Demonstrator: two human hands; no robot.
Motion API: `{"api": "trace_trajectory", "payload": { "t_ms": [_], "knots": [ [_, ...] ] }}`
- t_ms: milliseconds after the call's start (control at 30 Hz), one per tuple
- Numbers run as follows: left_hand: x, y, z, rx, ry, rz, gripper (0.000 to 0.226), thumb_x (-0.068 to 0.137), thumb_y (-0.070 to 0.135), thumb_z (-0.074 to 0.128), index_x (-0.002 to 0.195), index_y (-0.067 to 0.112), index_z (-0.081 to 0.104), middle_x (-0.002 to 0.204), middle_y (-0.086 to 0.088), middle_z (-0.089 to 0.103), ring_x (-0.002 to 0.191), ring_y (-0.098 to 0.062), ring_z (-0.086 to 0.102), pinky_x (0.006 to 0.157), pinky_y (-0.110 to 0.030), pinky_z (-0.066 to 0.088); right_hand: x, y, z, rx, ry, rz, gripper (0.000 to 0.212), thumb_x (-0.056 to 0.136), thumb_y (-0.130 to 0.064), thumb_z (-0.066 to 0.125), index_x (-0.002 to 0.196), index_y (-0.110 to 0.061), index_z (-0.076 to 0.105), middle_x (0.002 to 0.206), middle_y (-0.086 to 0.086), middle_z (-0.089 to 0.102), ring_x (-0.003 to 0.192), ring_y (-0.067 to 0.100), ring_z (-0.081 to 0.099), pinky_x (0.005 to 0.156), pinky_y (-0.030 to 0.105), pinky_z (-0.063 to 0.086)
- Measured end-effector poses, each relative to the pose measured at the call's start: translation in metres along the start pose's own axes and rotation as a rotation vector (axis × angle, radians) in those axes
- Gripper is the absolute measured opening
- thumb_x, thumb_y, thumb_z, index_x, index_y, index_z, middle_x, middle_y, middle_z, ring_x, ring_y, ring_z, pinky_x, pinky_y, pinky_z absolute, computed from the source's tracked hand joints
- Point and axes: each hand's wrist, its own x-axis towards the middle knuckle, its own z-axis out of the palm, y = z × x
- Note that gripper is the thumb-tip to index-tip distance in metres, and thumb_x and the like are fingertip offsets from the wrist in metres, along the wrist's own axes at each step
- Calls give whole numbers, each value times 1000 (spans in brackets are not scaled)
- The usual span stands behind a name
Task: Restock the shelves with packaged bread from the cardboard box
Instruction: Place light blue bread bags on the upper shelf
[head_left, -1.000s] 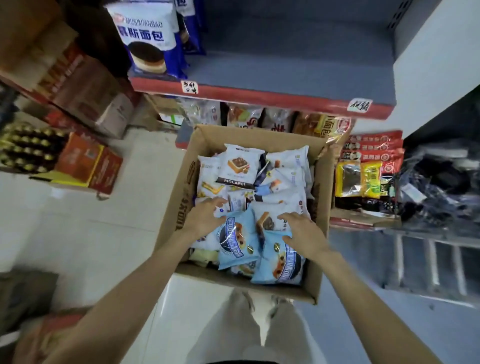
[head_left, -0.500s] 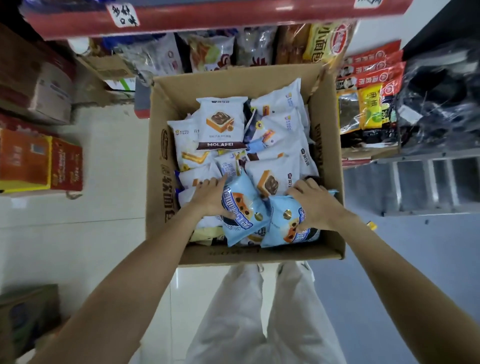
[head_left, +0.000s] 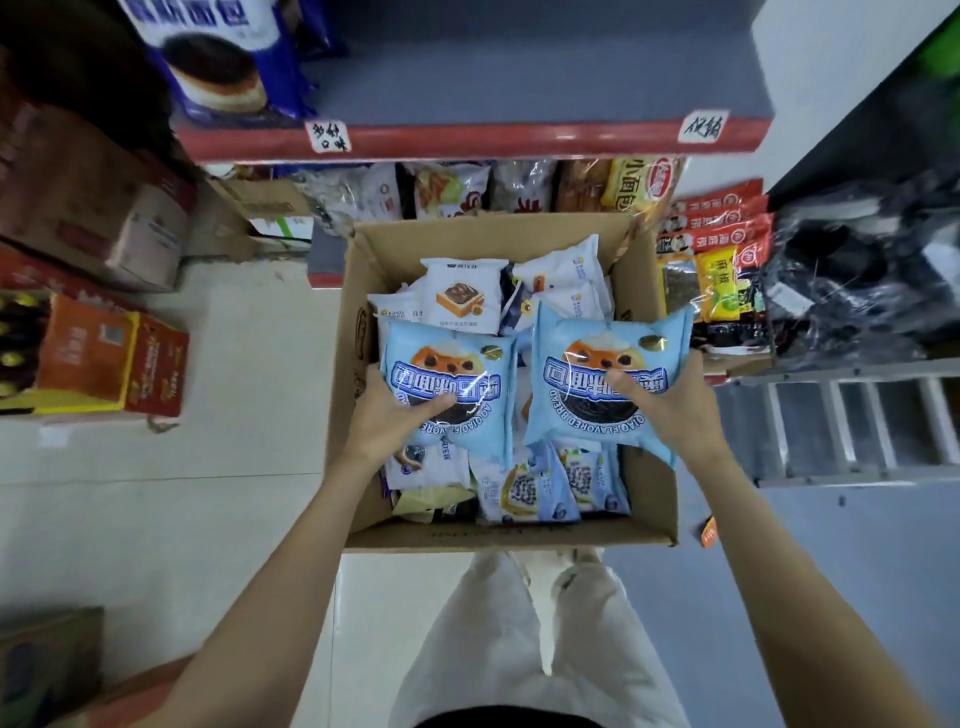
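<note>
Your left hand (head_left: 387, 415) gripping one blue bread packet (head_left: 457, 387), your right hand (head_left: 670, 402) gripping another (head_left: 608, 374), both above the cardboard box (head_left: 511, 535), shelf (head_left: 467, 140) at twelve o'clock

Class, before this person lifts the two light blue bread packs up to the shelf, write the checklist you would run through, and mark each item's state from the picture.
1. Left hand has a grip on the left blue pack: ok, thumb across its front.
2. Right hand has a grip on the right blue pack: ok.
3. Both packs are above the cardboard box: ok.
4. Free room on the grey shelf above the red edge: ok, bare to the right of the dark blue packs.
5. Packs undamaged: cannot tell.
6. Shelf label matches this product: cannot tell.
</note>
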Motion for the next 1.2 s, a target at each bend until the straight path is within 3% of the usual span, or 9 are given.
{"api": "trace_trajectory", "payload": {
  "t_ms": [67, 200, 333, 467, 567, 733, 933, 1067, 1200],
  "knots": [
    [-4, 18, -9, -95, 61, 51, 92, 50, 61, 82, 120, 13, 49, 110, 6, 67, 100, -9, 64, 89, -32, 51, -4, -14, -8, 41, 39, -45, 61, 73, -43, 74, 112, -9, 41, 90, -8, 55, 91, 19, 57, 74, 36, 45],
    [-15, 63, -21, -182, 128, 173, 62, 76, 48, 70, 121, 13, 47, 103, 15, 60, 103, -12, 60, 87, -28, 48, -10, -42, -26, 134, 72, -115, 60, 77, -41, 72, 119, -11, 43, 93, -11, 58, 91, 15, 58, 76, 32, 44],
    [-23, 102, -35, -317, 78, 290, 52, 79, 52, 68, 125, 40, 46, 125, 7, 60, 117, -13, 57, 95, -33, 47, -15, -70, -50, 235, 100, -194, 60, 75, -43, 71, 119, -14, 43, 105, -5, 60, 94, 13, 59, 72, 26, 45],
    [-37, 141, -43, -440, 99, 319, 48, 89, 27, 61, 132, 22, 41, 125, 5, 58, 115, -11, 57, 94, -27, 47, -16, -95, -76, 347, 85, -254, 70, 63, -53, 71, 119, -19, 44, 111, -5, 61, 101, 14, 61, 88, 36, 49],
    [-47, 174, -47, -438, 173, 382, 39, 89, 25, 62, 123, 27, 44, 112, 14, 61, 103, -3, 60, 85, -16, 50, -13, -113, -97, 367, 105, -321, 63, 66, -49, 73, 114, -20, 44, 105, -8, 62, 96, 12, 61, 84, 35, 50],
    [-67, 231, -45, -379, 270, 538, 51, 83, 28, 67, 127, 19, 43, 111, 10, 62, 95, 6, 60, 75, -9, 48, -4, -143, -138, 264, 123, -462, 49, 76, -44, 70, 102, -14, 43, 89, -9, 62, 87, 19, 63, 77, 39, 52],
    [-84, 301, -40, -398, 413, 646, 47, 84, 30, 64, 124, 25, 39, 104, 21, 56, 93, 10, 54, 71, -4, 42, -2, -183, -209, 363, 92, -603, 57, 68, -49, 68, 108, -18, 41, 97, -7, 61, 90, 16, 62, 76, 35, 51],
    [-95, 352, -45, -410, 481, 735, 51, 77, 45, 69, 117, 27, 43, 103, 19, 59, 97, -4, 59, 84, -22, 45, 2, -215, -260, 437, 123, -706, 82, 55, -57, 71, 120, -23, 34, 103, -6, 63, 92, 16, 64, 82, 38, 53],
    [-98, 401, -46, -433, 521, 823, 56, 75, 47, 70, 119, 23, 45, 104, 15, 61, 99, -5, 60, 83, -19, 47, 11, -247, -297, 478, 196, -781, 75, 61, -53, 71, 118, -23, 34, 103, 0, 63, 90, 14, 64, 78, 33, 51]
  ]
}}
